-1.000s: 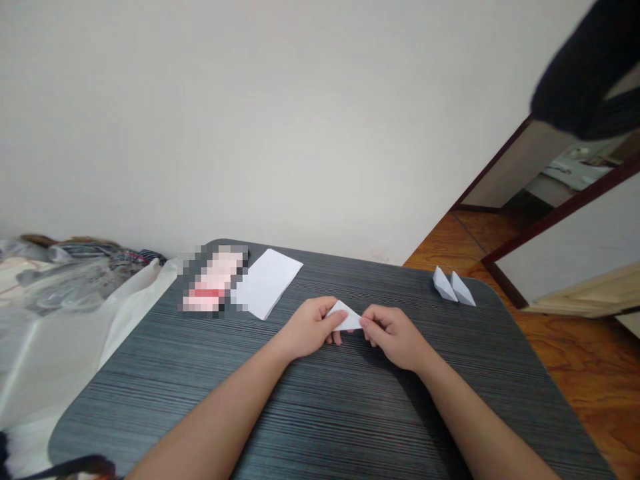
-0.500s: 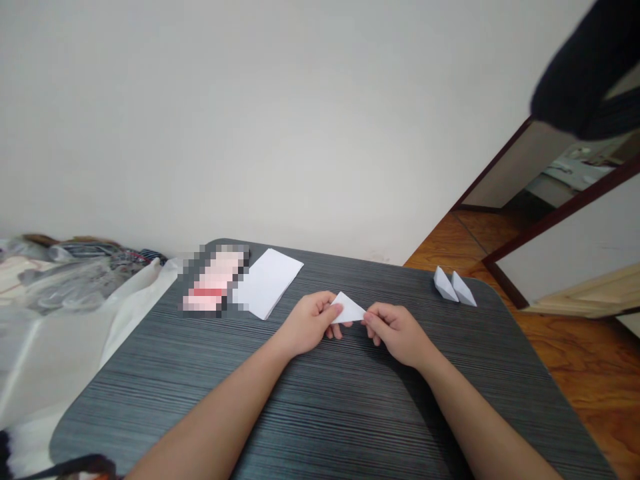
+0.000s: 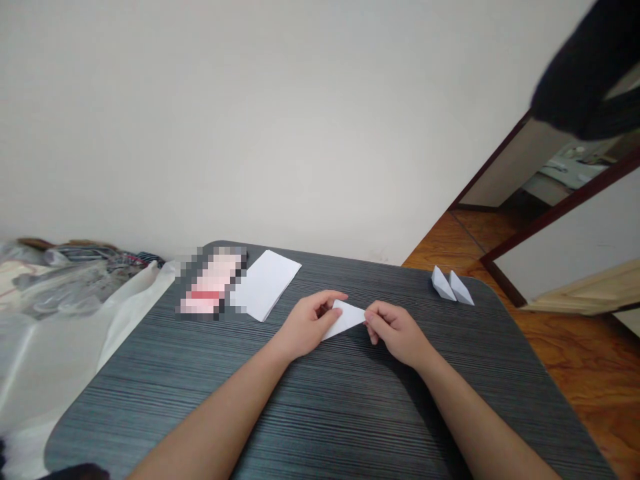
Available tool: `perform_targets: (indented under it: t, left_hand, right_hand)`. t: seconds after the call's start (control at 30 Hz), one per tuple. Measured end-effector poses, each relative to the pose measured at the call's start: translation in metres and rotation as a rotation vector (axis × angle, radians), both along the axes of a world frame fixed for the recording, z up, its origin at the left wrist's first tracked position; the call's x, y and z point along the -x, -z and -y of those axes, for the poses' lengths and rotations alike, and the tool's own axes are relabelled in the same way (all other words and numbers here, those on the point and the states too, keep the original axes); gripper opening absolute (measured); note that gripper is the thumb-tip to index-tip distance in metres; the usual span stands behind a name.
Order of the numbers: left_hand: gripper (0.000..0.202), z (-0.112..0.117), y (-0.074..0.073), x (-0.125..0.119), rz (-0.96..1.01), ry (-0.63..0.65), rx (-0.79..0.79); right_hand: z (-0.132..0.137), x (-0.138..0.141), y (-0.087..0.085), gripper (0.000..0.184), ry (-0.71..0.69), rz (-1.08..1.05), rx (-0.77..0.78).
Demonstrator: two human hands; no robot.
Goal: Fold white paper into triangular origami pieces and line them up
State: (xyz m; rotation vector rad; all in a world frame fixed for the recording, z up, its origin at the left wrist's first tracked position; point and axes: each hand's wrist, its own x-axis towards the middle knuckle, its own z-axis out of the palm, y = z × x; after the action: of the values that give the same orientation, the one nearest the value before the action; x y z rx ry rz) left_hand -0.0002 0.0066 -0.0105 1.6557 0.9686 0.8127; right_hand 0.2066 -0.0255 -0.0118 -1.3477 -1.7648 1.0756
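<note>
2 hands (image 3: 310,325) pinch paper triangle (image 3: 345,320), ends hidden

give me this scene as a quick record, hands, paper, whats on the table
left hand: pinching one end of a folded white paper triangle
right hand: pinching the other end of the same paper
surface: dark grey striped tabletop
on table: flat white paper sheet, blurred-out pink and red item beside it, two small folded paper pieces near the far right corner
beyond table: plastic bags to the left, orange wood floor to the right
</note>
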Motion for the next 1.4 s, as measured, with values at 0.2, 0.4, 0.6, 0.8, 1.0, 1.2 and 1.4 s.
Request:
perform_targets:
  t: [0.2, 0.4, 0.6, 0.8, 1.0, 1.2, 1.4]
  left_hand:
    - [0.029, 0.001, -0.001, -0.001, 0.014, 0.002, 0.054]
    - [0.028, 0.003, -0.001, -0.002, 0.111, 0.08, 0.171]
    - [0.027, 0.004, -0.002, -0.001, -0.022, 0.104, 0.018]
    - [0.034, 0.005, -0.004, -0.002, -0.056, 0.201, -0.021]
    - [0.031, 0.006, -0.004, -0.001, -0.064, 0.241, -0.057]
    - [0.036, 0.007, 0.003, -0.002, 0.06, 0.198, 0.065]
    - [0.036, 0.007, 0.001, -0.002, 0.048, 0.172, 0.047]
  right_hand:
    - [0.002, 0.003, 0.005, 0.013, -0.031, -0.213, 0.075]
    - [0.003, 0.007, 0.008, 0.012, -0.075, -0.22, 0.075]
    - [0.002, 0.008, 0.004, 0.012, -0.099, -0.186, 0.05]
    - [0.001, 0.011, 0.002, 0.009, -0.11, -0.183, 0.04]
    - [-0.001, 0.012, 0.006, 0.009, -0.108, -0.138, 0.021]
    - [0.0, 0.012, 0.008, 0.01, -0.064, -0.095, 0.019]
    - [0.001, 0.013, 0.008, 0.008, -0.058, -0.074, -0.016]
